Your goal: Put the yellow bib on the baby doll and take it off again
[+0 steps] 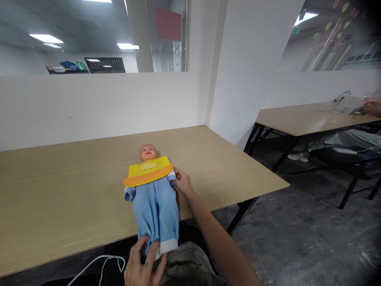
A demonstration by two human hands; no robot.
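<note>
A baby doll (pixel 148 152) lies on its back at the front of the wooden table, its head away from me and its legs reaching over the edge. It wears fuzzy light blue clothes (pixel 156 202) with white cuffs. Across its chest sits a yellow bib (pixel 148 169) with a citrus-slice print and an orange pocket along the bottom. My right hand (pixel 183 182) pinches the doll's sleeve (pixel 172 177) on the right side. At the lower end, my left hand (pixel 144 264) has its bent fingers around the left trouser leg (pixel 145 236) near the cuff.
The table (pixel 74 190) meets a white wall with windows. A white cable (pixel 102 258) hangs below the front edge. To the right stand a second table (pixel 300 117), a black chair (pixel 339 163) and another person's hand (pixel 372 106) by a clear container.
</note>
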